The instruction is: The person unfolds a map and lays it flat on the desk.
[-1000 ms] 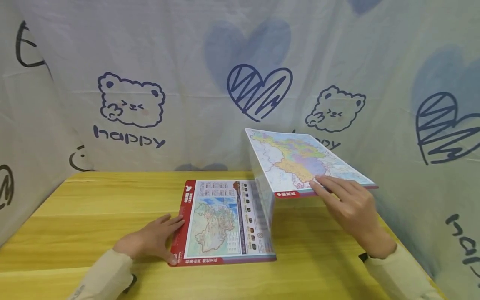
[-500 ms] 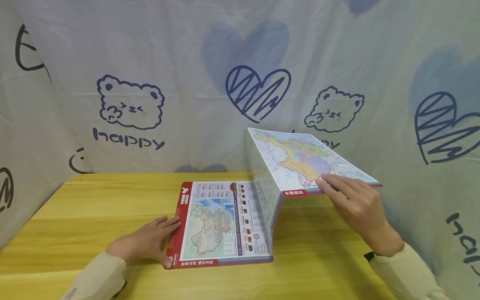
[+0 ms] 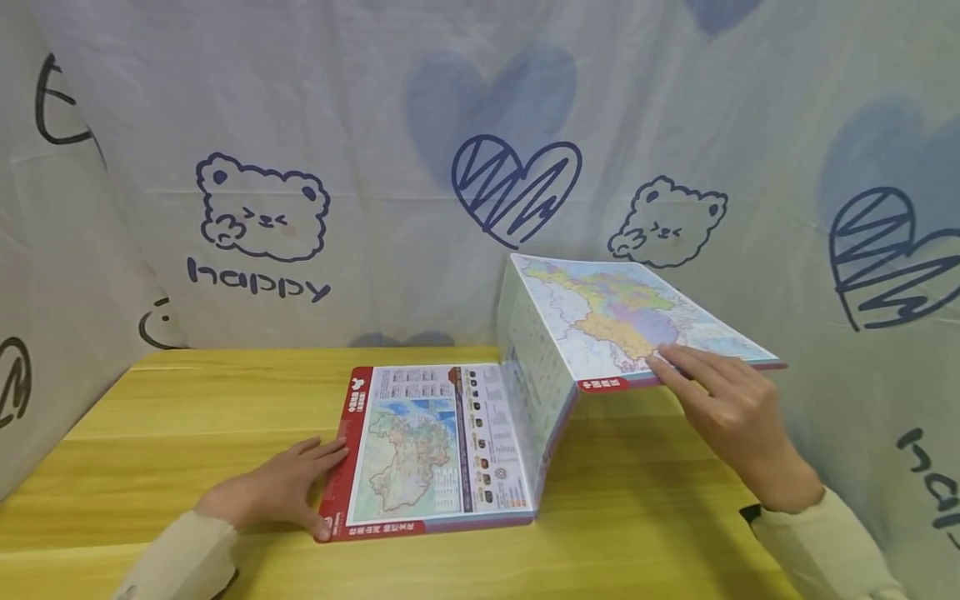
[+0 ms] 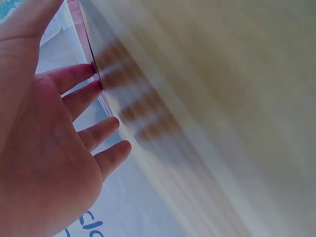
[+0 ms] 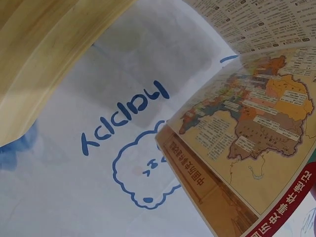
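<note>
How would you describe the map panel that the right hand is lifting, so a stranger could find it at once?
On the yellow wooden table lies a folded, glossy map sheet, with the left hand resting on its red-bordered left edge. Follow the sheet to the right, up the steep fold. The raised panel is the only part held in the air, with the right hand at its near edge, and it shows pastel regions.

Yellow wooden table (image 3: 187, 417); bear-and-heart printed cloth backdrop (image 3: 262, 208)

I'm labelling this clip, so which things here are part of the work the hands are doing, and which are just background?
In use:
- folded map, one panel flat on the table, another lifted
- left hand, fingers on its red left edge
- right hand, holding up the raised panel

Just there:
- wooden table
- bear-and-heart printed cloth
</note>
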The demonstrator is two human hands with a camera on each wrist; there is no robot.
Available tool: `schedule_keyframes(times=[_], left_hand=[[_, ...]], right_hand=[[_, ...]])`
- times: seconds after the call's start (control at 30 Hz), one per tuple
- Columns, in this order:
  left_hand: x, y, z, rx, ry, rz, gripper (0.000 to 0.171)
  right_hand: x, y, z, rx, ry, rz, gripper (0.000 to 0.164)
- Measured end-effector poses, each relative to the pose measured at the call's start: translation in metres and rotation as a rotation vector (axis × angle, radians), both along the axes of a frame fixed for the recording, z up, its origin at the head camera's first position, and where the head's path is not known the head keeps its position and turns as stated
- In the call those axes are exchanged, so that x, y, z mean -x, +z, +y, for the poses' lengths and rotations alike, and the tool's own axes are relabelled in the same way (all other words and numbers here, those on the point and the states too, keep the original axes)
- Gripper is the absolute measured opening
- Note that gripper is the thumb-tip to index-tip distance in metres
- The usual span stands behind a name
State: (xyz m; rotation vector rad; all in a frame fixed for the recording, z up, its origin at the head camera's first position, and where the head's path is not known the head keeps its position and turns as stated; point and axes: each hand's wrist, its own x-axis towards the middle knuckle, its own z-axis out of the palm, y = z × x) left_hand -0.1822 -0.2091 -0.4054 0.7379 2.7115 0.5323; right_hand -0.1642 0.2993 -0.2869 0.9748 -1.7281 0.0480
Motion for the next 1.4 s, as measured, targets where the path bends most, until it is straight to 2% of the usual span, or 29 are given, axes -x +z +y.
schedule_keyframes(times=[0.23, 0.6, 0.87, 1.07, 1.23, 1.4], left_hand=[[-0.002, 0.003, -0.008, -0.005, 0.041, -0.025, 0.107], [-0.002, 0.007, -0.020, -0.005, 0.002, -0.005, 0.108], [0.000, 0.010, -0.031, -0.010, 0.019, -0.036, 0.107], [0.000, 0.006, -0.038, -0.020, 0.008, -0.015, 0.107], [0.000, 0.003, -0.042, -0.024, 0.010, 0.002, 0.107], [-0.001, 0.002, -0.047, -0.040, 0.013, -0.014, 0.107]], right_hand=[[-0.001, 0.003, 0.004, 0.006, -0.015, -0.004, 0.033], [-0.001, 0.009, 0.008, 0.013, -0.034, -0.018, 0.032], [0.003, 0.009, 0.015, 0.001, -0.064, -0.037, 0.032], [0.007, 0.006, 0.021, -0.025, -0.082, -0.044, 0.034], [0.009, 0.002, 0.023, -0.016, -0.058, -0.036, 0.033], [0.010, -0.004, 0.027, -0.004, -0.046, -0.029, 0.034]])
